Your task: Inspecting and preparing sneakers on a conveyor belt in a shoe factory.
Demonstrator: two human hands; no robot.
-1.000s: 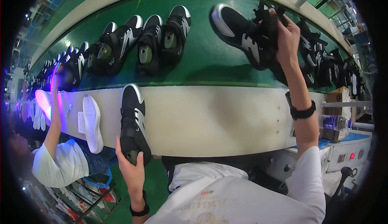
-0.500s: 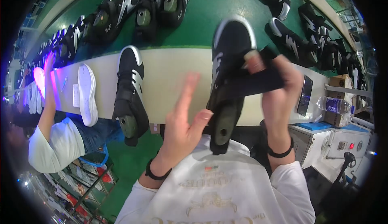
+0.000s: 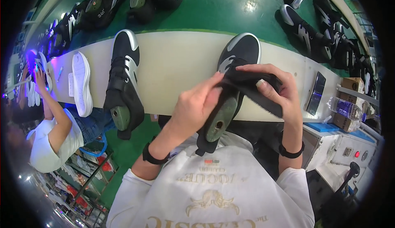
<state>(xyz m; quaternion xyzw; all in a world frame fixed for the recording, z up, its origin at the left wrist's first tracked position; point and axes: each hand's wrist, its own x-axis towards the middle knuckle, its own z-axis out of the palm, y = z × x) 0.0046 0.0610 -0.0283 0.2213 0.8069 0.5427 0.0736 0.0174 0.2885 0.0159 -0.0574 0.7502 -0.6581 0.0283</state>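
In front of me a black shoe upper (image 3: 240,49) with a silver toe rim lies toe-away, its heel end overhanging the table's near edge. A green shoe last (image 3: 218,125) with a round hole fills its opening. My right hand (image 3: 284,90) is closed on a wide black strap (image 3: 257,94) at the shoe's ankle, thumb on top. From the left, my left hand (image 3: 191,106) pinches the black fabric beside the laces, fingertips together. How the strap joins the shoe is hidden by the hands.
Left of me stand another black shoe (image 3: 123,69) on a last and a white sole (image 3: 82,84). Rows of shoes (image 3: 103,8) rest on the green surface beyond. A phone (image 3: 316,93) and a plastic bottle (image 3: 347,108) are at right. A co-worker (image 3: 55,133) works far left.
My left hand, open and raised before, has come to the shoe and pinches its fabric. My right hand has lowered with the strap. The co-worker has reached farther left.
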